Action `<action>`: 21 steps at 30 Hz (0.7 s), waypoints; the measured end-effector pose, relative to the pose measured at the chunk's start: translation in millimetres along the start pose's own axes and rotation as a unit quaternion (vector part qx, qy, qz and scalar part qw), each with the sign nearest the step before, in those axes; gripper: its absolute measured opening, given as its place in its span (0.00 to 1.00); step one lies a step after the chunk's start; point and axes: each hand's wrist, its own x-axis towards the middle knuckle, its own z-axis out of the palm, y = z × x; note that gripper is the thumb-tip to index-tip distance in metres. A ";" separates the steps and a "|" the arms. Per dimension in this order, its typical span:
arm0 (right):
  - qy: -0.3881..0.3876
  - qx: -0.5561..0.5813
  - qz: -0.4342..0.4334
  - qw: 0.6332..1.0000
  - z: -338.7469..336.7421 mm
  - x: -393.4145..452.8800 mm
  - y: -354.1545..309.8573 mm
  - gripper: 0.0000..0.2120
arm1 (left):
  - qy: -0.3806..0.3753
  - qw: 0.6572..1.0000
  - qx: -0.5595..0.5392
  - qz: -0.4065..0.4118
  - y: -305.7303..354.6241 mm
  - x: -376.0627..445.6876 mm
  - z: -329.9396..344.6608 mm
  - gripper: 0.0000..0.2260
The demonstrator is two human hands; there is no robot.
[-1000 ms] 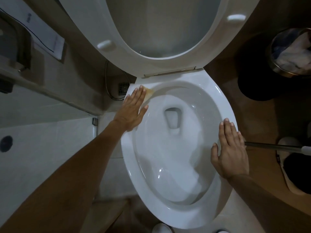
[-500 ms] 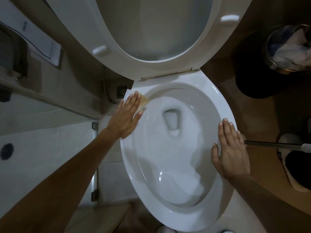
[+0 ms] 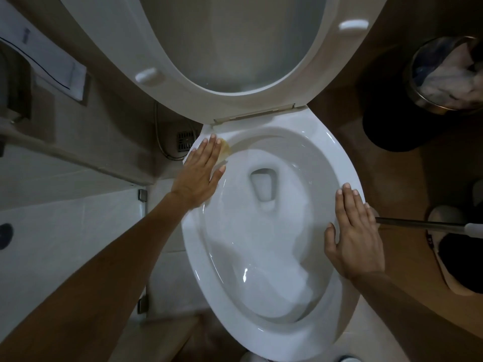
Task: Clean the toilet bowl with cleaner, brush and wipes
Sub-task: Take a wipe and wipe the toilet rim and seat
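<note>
Two flat hands, glossy oval bowl

A person's left hand presses a yellowish wipe flat against the rear left rim of a white toilet bowl, while the right hand rests open on the opposite rim, seat raised.

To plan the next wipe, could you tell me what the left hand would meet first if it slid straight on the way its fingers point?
Probably the raised seat's hinge, just beyond the left hand along the rim, though depth is unclear.
</note>
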 end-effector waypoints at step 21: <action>0.001 0.007 0.000 1.000 0.0 0.2 0.7 0.35 | -0.091 0.949 0.248 0.172 2.2 32.4 -32.5 0.34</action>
